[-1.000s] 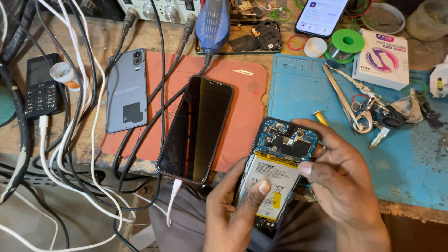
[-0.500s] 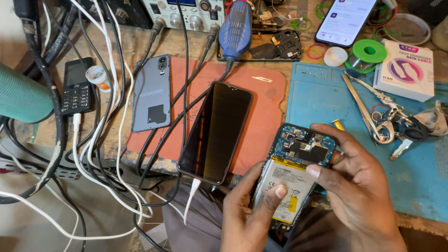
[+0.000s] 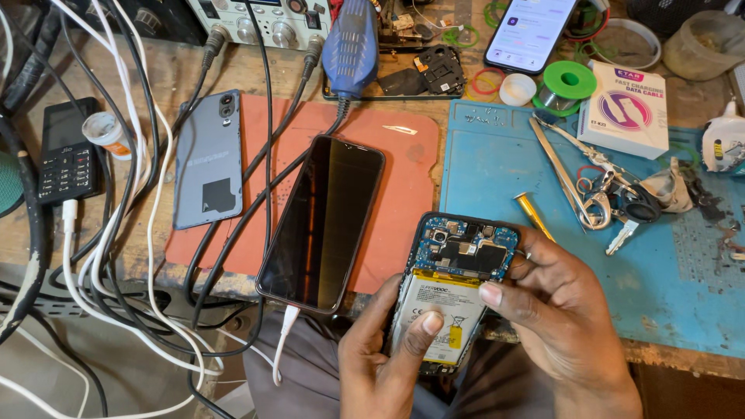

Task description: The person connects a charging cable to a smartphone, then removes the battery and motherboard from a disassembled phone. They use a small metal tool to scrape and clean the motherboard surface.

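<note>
I hold an opened phone (image 3: 459, 256) with its back cover off, over the front edge of the bench. Its blue circuit board is at the top and a pale battery (image 3: 446, 306) below. My left hand (image 3: 380, 361) grips the lower end, thumb pressed on the battery. My right hand (image 3: 555, 310) holds the right side, with its thumb resting on the battery's upper edge. A second phone (image 3: 322, 221), screen dark and plugged into a white cable, lies to the left on the orange mat (image 3: 403, 178).
A grey phone back cover (image 3: 208, 159) and a black keypad phone (image 3: 68, 151) lie left among many cables. On the blue mat (image 3: 675, 264) are tweezers, scissors, keys (image 3: 613, 203) and a brass-tipped tool (image 3: 534, 215). A lit phone (image 3: 530, 32), solder spool (image 3: 568, 81) and white box (image 3: 625, 109) sit behind.
The view has shifted, so the bench appears further right and lower. My hands keep their grip on the opened phone; the right thumb has settled on the battery's top edge.
</note>
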